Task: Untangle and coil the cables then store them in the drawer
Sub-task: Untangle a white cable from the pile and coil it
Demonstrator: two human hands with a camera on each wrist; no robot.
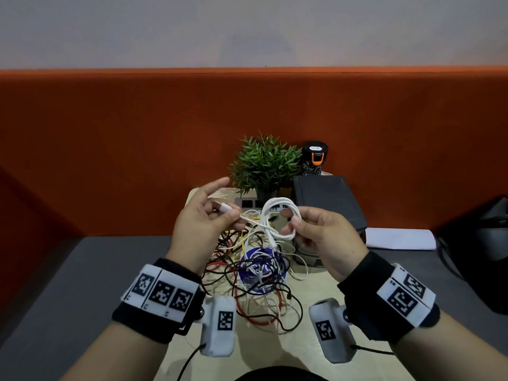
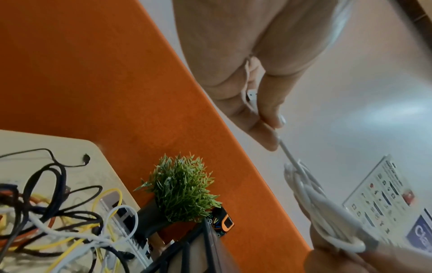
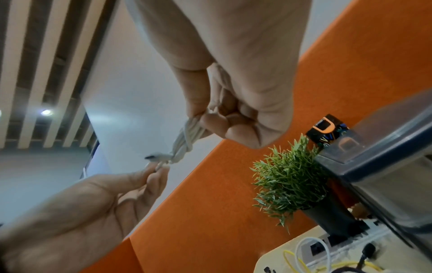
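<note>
Both hands hold one white cable up over the tangle on the desk.

The right hand (image 1: 316,229) has its fingers curled round the coiled white cable (image 1: 280,218), thumb pressed on the loops. The left hand (image 1: 203,215) pinches the cable's plug end (image 1: 224,208) between thumb and curled fingers, its index finger sticking out straight. Below them the tangled cables (image 1: 255,273) lie on the pale desk (image 1: 310,292), in front of the small plant (image 1: 264,163) and the dark drawer box (image 1: 330,199).

Beige table (image 1: 310,350): tangled cables (image 1: 255,276), potted plant (image 1: 264,163), power strip (image 1: 248,203).
</note>
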